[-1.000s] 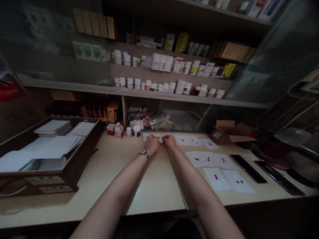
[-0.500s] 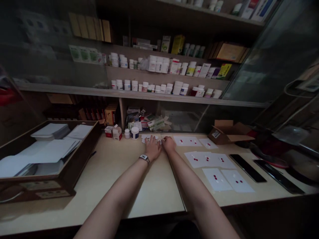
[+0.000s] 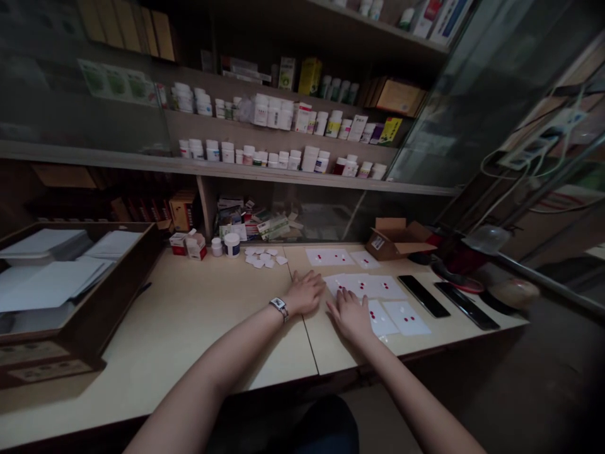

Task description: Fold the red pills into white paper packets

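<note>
White paper scraps (image 3: 261, 257) lie untouched now; left hand (image 3: 305, 292) has slid away, open and flat beside thin white paper sheets with red dots (image 3: 366, 285); right hand (image 3: 350, 315) rests spread on them.

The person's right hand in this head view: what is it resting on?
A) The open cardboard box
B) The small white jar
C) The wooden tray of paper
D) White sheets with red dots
D. The fingertips of the right hand lie on the white paper sheets, which carry small red dots.
</note>
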### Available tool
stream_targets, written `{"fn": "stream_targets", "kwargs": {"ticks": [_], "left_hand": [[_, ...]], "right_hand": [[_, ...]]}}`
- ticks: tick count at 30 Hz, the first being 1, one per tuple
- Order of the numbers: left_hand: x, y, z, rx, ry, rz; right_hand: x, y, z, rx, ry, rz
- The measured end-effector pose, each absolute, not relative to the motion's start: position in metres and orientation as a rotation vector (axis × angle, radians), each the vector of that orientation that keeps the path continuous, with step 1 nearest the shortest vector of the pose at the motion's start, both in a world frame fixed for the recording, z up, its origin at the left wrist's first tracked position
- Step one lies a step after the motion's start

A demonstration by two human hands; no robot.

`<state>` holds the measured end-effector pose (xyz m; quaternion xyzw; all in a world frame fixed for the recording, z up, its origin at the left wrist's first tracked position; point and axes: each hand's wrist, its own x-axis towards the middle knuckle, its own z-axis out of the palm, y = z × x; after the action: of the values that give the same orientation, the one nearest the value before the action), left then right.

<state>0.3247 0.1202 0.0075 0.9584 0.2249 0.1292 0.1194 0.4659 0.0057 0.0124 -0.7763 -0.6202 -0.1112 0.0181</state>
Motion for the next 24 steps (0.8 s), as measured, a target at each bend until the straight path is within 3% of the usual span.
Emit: {"fn": "stream_targets", "kwargs": {"ticks": [8,24], "left_hand": [[0.339,0.116,0.005,2.896,0.629,0.363],[0.222,0.084,0.035,2.933,0.715,0.386]], "right_hand": [[0.461,0.003,0.005,-2.355,-1.898,-0.2],[0.373,-0.007,0.013,-2.021,-2.146,0.013]]}}
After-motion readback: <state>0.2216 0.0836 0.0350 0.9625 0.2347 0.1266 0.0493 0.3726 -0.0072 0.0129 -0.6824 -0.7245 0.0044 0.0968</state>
